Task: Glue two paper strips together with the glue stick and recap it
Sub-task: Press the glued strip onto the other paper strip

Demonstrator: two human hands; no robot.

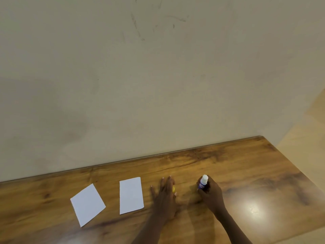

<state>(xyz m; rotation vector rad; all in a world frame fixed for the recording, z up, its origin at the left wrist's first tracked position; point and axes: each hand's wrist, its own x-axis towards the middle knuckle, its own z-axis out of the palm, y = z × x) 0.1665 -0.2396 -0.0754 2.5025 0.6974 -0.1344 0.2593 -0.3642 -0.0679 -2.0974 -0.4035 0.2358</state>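
Observation:
Two white paper pieces lie flat on the wooden table (237,173): one tilted at the left (87,204), one upright beside it (131,195). They are apart and do not overlap. My left hand (164,194) lies flat on the table just right of the second paper, fingers stretched out. A small yellow thing (173,188), perhaps the cap, peeks out at that hand's right edge and is mostly hidden. My right hand (210,192) grips the glue stick (203,183) upright; its body is blue and its white top points up.
A plain beige wall runs along the table's far edge. The table's right edge slants down at the far right, with pale floor beyond it. A bright light reflection sits on the wood right of my right hand.

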